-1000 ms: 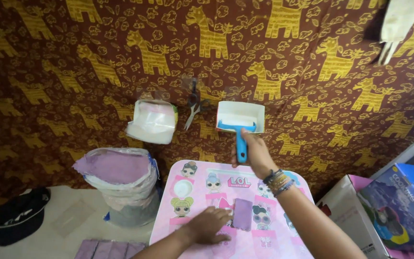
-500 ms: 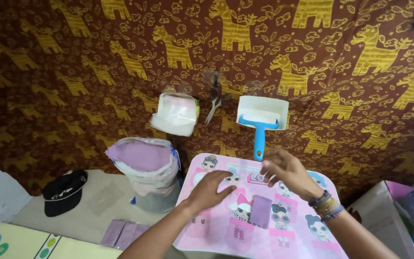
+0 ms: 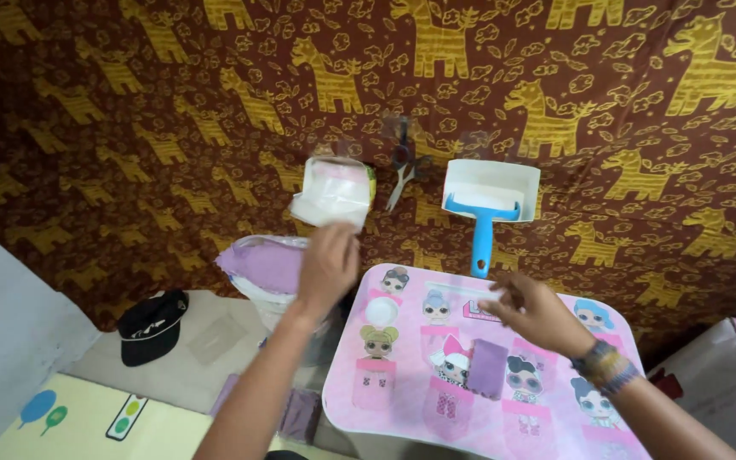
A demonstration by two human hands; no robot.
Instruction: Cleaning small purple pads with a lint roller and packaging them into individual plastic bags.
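Observation:
My left hand (image 3: 328,264) is raised to the white plastic packet (image 3: 332,194) that hangs on the patterned cloth wall, its fingers touching the packet's lower edge. My right hand (image 3: 535,312) hovers with fingers spread over the pink table (image 3: 402,409) printed with cartoon dolls. It holds nothing. A small purple rectangular piece (image 3: 488,368) lies on the table just below this hand. A white lint roller with a blue handle (image 3: 485,218) hangs on the wall above the table. Beaded bracelets circle my right wrist.
A bag-lined bucket with purple material (image 3: 267,266) stands left of the table. Scissors (image 3: 400,166) hang between packet and roller. A black cap (image 3: 152,324) lies on the floor at left. A cardboard box (image 3: 726,392) stands at right, and a yellow mat (image 3: 87,417) lies at bottom left.
My left hand lifted off the table and rose to the hanging white packet. My right hand came down from the roller handle to hover over the table. The view shifted closer.

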